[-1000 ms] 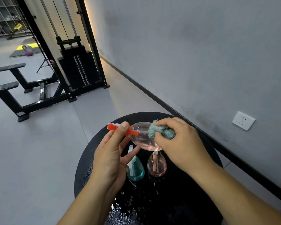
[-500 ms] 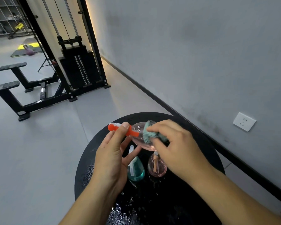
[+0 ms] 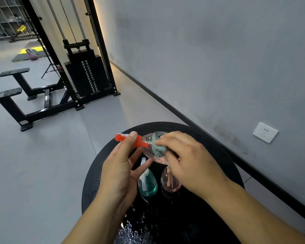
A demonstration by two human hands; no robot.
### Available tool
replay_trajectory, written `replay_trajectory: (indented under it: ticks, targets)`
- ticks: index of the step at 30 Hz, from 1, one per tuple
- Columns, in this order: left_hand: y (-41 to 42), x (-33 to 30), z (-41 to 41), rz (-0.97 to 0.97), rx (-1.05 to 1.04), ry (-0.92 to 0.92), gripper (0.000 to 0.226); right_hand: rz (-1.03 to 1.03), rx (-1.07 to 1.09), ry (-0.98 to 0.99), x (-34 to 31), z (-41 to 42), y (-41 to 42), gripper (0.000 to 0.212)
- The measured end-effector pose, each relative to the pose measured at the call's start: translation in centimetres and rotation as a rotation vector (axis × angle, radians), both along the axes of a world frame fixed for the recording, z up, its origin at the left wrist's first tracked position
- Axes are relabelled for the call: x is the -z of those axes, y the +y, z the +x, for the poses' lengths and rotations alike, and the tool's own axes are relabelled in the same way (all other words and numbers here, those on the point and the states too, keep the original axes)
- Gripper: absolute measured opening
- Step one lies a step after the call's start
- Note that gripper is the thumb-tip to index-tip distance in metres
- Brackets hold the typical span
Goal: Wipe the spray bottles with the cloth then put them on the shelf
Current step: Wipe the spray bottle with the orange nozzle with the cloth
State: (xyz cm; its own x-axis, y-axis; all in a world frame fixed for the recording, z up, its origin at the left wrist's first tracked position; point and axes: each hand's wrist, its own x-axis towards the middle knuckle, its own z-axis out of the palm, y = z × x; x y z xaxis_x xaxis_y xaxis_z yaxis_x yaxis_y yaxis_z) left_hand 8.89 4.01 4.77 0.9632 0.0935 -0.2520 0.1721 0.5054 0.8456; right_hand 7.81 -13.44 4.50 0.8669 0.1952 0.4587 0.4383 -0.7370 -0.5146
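Gym gear fills the upper left of the frame: a black weight machine and benches, with a rack of shelving far off in the top corner, too distant to say whether it is the shelf the task means. Lower centre, the left hand pinches the orange spray head of a pink bottle between thumb and fingertips, holding it tipped sideways above the round black counter. Just right of it, the right hand has its fingers curled round a teal cloth, pressed flat against the bottle's belly. Below the two hands, a teal bottle and a smaller pink bottle stand upright side by side on the counter, with water beads scattered toward the bottom edge. To do this wipe well, it seems wise to turn the bottle by its spray head while the cloth stays pressed, so the whole round body gets covered, and to keep the pinch firm, since wet plastic is likely slippery. At the right edge, a white wall socket sits on the grey wall.
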Motion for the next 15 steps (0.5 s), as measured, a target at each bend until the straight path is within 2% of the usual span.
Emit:
replay_trajectory:
  ticks: [3, 8, 13, 15]
  targets:
    - [0.26, -0.23, 0.06, -0.004, -0.026, -0.018, 0.021, 0.088, 0.064, 0.031, -0.07, 0.06, -0.62, 0.035]
    - [-0.17, -0.16, -0.11, -0.003, -0.039, 0.011, 0.027, 0.014, -0.011, 0.013, 0.07, -0.55, 0.03, 0.035]
    - [-0.11, -0.61, 0.0, 0.037, -0.095, 0.01, 0.024, 0.117, 0.072, -0.015, -0.14, -0.31, -0.57, 0.033]
    - [-0.27, -0.54, 0.09, 0.071, -0.135, 0.024, 0.023, 0.083, 0.049, -0.031, -0.06, -0.59, -0.3, 0.032]
